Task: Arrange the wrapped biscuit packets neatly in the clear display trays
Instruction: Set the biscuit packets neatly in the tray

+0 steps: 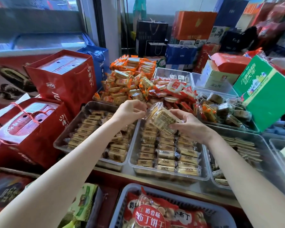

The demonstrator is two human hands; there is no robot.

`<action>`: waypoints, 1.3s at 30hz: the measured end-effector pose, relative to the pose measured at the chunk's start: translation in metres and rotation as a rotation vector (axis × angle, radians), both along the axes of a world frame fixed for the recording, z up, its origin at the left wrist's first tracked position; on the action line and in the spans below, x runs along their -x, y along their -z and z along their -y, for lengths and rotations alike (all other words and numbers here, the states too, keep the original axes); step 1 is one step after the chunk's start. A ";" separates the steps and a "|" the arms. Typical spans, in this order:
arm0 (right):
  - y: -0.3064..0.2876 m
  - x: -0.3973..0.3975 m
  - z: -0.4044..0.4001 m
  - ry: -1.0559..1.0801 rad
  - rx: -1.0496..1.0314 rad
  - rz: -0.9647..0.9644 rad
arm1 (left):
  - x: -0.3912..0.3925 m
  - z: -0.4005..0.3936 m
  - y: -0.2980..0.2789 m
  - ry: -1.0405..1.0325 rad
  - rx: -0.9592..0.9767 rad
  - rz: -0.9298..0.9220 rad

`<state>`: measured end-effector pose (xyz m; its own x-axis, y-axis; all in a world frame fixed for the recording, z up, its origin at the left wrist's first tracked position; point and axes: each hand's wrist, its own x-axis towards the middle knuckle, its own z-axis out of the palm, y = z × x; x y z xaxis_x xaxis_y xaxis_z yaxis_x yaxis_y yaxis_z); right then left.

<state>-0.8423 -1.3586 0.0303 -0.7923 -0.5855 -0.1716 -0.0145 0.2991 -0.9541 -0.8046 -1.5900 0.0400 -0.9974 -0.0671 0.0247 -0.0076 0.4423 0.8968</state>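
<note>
Far left I've got red gift bags stacked by the counter, then the left tray with its biscuit rows a bit jumbled. My left hand is up over it, fingers curled, fingertips pinching the wrapper edge of a packet – the packet's held tilted in the air above the far end of the middle tray. That tray is packed in neat rows. My right hand grips the same packet from its right side, thumb on top. Behind, an orange pile – further right, a green box leaning over dark-wrapped snacks
</note>
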 end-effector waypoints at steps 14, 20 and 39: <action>-0.001 0.010 0.005 0.024 -0.023 -0.015 | 0.003 -0.011 -0.008 -0.159 -0.322 -0.033; 0.007 0.015 0.011 0.070 -0.060 -0.060 | -0.002 -0.015 0.004 -0.042 -0.044 -0.027; 0.005 0.015 0.010 0.002 0.012 -0.024 | 0.000 0.003 0.004 0.074 -0.259 0.123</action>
